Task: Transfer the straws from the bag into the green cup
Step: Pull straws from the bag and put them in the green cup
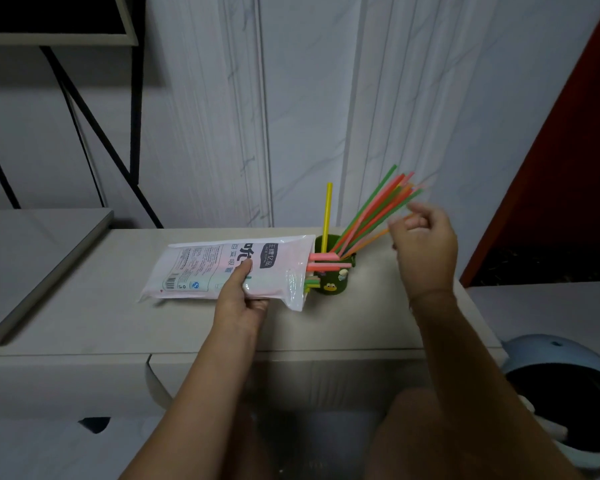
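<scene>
The feed is dim and greyish under soft, even room light, and I can't place its source. The white wall [309, 98] at twelve o'clock is the brightest area, while the frame from five to seven o'clock sinks into murk. A soft shadow lies on the tabletop [101, 317] under the bag [222, 268], and small glints show on the bag's clear end on its three o'clock side. The right hand [425, 244] is smeared by motion blur, as are the straw tips [406, 185] beside it. The left hand [239, 303] reads sharper. Straight lines bow toward the edges, most at nine and three o'clock.
</scene>
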Action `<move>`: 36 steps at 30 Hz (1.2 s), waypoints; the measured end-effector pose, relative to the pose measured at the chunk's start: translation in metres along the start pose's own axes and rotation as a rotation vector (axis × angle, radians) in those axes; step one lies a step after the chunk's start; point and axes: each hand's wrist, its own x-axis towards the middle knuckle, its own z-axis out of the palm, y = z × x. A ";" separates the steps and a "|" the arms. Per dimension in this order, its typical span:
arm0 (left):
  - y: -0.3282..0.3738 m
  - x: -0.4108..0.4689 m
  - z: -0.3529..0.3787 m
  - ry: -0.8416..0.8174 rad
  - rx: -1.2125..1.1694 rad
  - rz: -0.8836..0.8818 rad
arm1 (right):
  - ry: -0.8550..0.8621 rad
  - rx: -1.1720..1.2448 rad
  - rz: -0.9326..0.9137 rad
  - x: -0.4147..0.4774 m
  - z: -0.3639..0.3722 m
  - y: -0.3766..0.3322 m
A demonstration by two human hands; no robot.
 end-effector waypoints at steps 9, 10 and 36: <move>-0.025 -0.016 0.011 -0.051 0.041 0.003 | -0.476 0.131 0.239 -0.053 -0.002 0.030; -0.027 -0.017 0.011 -0.058 0.051 0.005 | -0.462 0.171 0.244 -0.054 -0.001 0.030; -0.027 -0.004 -0.007 -0.037 -0.009 -0.017 | -0.229 0.599 0.372 -0.032 0.000 0.030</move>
